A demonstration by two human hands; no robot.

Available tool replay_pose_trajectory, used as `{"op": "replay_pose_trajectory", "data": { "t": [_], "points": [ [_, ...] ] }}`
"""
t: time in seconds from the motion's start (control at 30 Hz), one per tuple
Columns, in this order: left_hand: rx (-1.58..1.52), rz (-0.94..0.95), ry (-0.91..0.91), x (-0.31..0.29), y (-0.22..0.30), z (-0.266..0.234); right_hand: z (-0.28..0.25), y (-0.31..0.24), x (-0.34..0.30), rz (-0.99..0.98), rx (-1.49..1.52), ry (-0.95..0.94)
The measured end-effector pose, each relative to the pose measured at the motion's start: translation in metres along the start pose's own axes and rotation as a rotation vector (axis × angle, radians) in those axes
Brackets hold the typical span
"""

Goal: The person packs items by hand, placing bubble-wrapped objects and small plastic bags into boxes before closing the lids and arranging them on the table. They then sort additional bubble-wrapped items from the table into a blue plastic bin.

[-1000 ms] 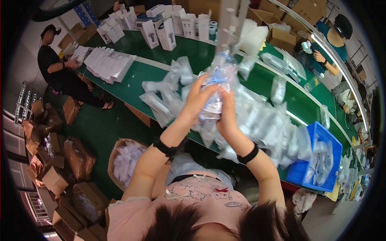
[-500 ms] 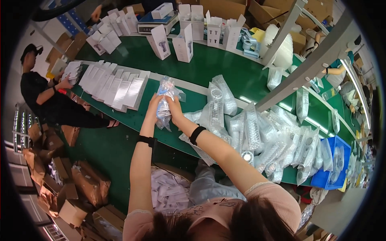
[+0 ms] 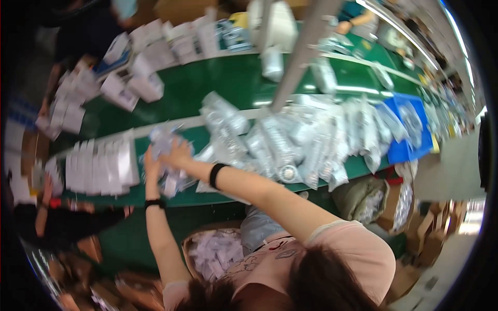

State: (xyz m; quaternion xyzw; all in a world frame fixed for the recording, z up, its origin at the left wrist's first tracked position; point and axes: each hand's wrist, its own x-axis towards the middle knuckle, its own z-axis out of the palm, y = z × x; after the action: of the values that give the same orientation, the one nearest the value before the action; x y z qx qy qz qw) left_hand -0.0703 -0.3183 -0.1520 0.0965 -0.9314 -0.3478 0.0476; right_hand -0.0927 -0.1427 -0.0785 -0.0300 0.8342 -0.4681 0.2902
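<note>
Over the green bench, both my hands are at a clear plastic bag [image 3: 167, 136] with something pale inside; motion blur hides what it is. My left hand [image 3: 152, 161] grips its left side, with fingers closed against it. Across its right side lies my right hand [image 3: 178, 154], fingers bent round the plastic. The bag's lower end hangs below my hands near the bench's front edge. Just left of it lies a row of flat white boxes [image 3: 101, 165]. On the right, closest to my right forearm, is a pile of items in bubble-wrap bags [image 3: 280, 145].
A blue bin [image 3: 424, 139] with wrapped items stands at the pile's right end. Open white cartons [image 3: 147, 85] line the far side. A grey metal post [image 3: 296, 57] rises from the bench. Below is a container of white papers [image 3: 215, 254]. Other people work at left and far right.
My view has swung to the right, so the bench and boxes appear further left and blurred. My hands still hold the plastic bag, and my right hand now lies more across it.
</note>
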Motion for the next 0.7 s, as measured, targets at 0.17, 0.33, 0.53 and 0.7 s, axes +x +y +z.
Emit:
{"op": "replay_pose_trajectory", "data": {
  "t": [0.17,0.33,0.53,0.7],
  "points": [
    [-0.082,-0.139,-0.152,0.005,-0.044,-0.020,-0.046,-0.026,-0.055,-0.123,-0.180,-0.144],
    [0.395,-0.106,-0.205,-0.050,-0.028,-0.040,-0.162,0.052,-0.144,-0.660,-0.057,-0.219],
    [0.504,0.170,-0.344,-0.064,0.325,-0.045,-0.373,0.200,-0.328,-0.363,0.263,0.153],
    [0.181,0.646,-0.766,-0.158,0.550,0.057,-0.550,0.327,-0.420,-0.272,0.446,0.789]
  ]
}}
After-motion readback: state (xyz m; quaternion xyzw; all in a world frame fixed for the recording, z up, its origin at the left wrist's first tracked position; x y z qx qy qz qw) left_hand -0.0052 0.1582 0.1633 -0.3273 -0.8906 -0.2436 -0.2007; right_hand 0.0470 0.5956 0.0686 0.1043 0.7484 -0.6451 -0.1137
